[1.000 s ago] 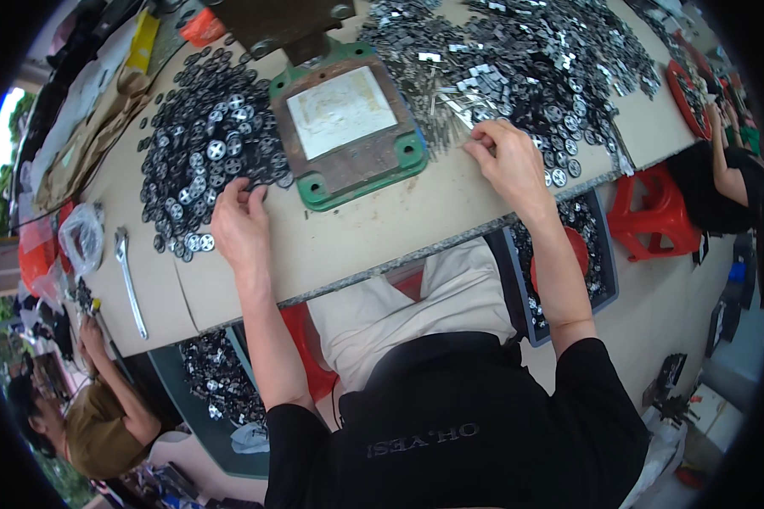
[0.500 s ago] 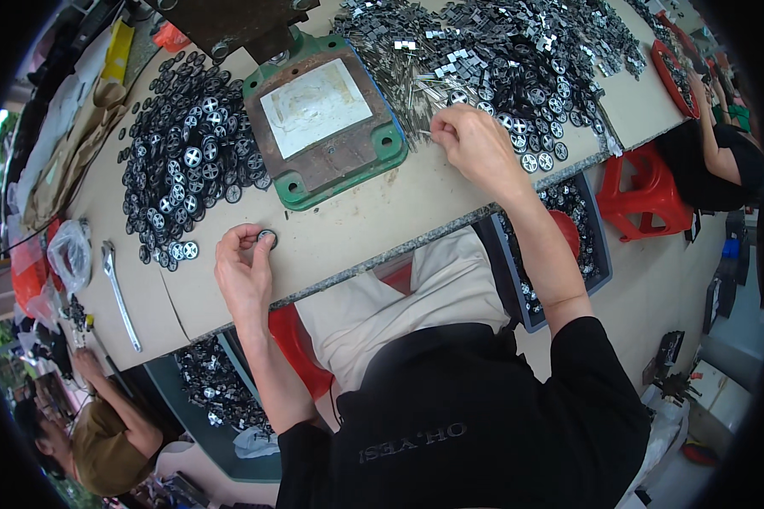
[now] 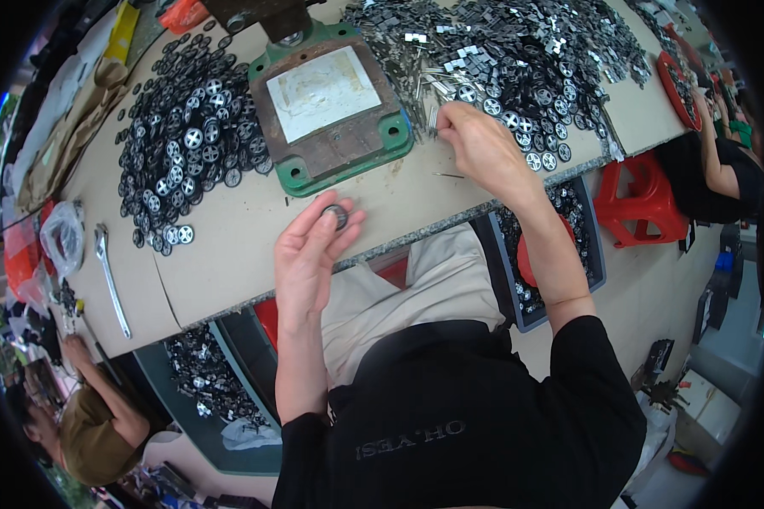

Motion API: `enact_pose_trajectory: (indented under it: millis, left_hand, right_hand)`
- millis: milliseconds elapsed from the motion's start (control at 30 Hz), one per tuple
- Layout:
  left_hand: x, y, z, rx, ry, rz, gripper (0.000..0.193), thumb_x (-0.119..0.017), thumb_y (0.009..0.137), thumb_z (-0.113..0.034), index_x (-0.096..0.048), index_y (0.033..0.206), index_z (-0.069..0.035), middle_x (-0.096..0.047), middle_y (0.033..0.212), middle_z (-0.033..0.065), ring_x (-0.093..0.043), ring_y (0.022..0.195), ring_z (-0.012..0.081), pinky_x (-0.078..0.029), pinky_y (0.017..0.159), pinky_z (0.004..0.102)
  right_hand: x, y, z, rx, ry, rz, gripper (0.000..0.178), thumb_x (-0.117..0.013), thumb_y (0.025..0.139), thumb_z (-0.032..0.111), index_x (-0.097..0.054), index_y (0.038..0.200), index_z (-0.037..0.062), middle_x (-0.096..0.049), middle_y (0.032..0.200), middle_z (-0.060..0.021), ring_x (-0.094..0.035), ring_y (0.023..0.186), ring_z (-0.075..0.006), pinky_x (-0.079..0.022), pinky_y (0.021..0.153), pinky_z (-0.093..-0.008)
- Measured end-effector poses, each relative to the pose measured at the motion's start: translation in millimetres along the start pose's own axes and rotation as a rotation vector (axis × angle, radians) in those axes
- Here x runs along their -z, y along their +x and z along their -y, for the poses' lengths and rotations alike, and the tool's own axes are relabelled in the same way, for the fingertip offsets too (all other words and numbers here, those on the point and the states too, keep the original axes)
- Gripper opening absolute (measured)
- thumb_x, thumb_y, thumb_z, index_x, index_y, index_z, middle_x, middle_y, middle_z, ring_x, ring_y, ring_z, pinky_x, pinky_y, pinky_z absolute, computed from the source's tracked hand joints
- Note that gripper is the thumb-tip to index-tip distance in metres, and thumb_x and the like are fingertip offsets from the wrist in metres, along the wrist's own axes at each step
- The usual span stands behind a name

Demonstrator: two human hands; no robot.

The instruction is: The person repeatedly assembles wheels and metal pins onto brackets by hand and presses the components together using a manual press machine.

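Note:
My left hand is raised over the table's front edge, with a small black toy wheel between thumb and fingers. To the right, my right hand is closed at the near edge of a heap of thin metal pins. Its fingertips touch some upright pins, and what they grip is hidden. One thin pin shows just below that hand. A green-edged press base with a pale plate stands between the heaps. Left of it is a large pile of black wheels with silver spokes.
More wheels and small metal pieces cover the back right. An adjustable wrench lies at the left. Bins of parts stand below the table edge, near a red stool. Other people work at both sides.
My left hand has moved right and up with the wheel, turning its palm upward. The right hand stays by the pins, and a thin pin now shows below it.

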State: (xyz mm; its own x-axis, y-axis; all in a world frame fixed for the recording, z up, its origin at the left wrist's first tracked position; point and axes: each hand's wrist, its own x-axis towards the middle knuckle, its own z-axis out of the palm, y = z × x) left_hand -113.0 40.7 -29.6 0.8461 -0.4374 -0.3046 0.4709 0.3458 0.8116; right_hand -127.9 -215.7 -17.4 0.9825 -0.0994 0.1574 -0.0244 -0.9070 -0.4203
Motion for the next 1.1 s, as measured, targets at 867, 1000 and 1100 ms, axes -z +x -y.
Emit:
enact_pose_trajectory:
  millis: [867, 1000, 1100]
  left_hand:
    - [-33, -1, 15, 0.086, -0.145, 0.129, 0.037, -0.043, 0.090, -0.001, -0.038, 0.126, 0.008, -0.055, 0.111, 0.0143, -0.058, 0.098, 0.0196, -0.046, 0.093, 0.0324]
    - [-29, 1, 17, 0.110, -0.142, 0.163, 0.036, -0.046, 0.089, -0.002, -0.041, 0.125, 0.006, -0.056, 0.110, 0.0143, -0.057, 0.100, 0.0204, -0.046, 0.092, 0.0324]
    - [-22, 6, 22, 0.114, -0.179, 0.182, 0.036, -0.048, 0.089, -0.004, -0.044, 0.123, 0.004, -0.056, 0.111, 0.0144, -0.057, 0.100, 0.0222, -0.047, 0.092, 0.0320]
  right_hand:
    - [-33, -47, 59, 0.250, 0.602, -0.174, 0.019, -0.060, 0.079, 0.000, -0.062, 0.098, -0.0018, -0.066, 0.079, -0.0093, -0.061, 0.068, -0.0102, -0.049, 0.058, -0.0228]
    - [-33, -48, 59, -0.021, 1.048, -0.105, 0.021, -0.060, 0.079, 0.000, -0.062, 0.101, -0.0018, -0.066, 0.079, -0.0087, -0.061, 0.070, -0.0100, -0.049, 0.059, -0.0224]
    - [-10, -41, 61, -0.178, 1.357, 0.143, 0.024, -0.060, 0.080, 0.003, -0.063, 0.103, 0.0014, -0.066, 0.082, -0.0078, -0.060, 0.075, -0.0079, -0.049, 0.061, -0.0221]
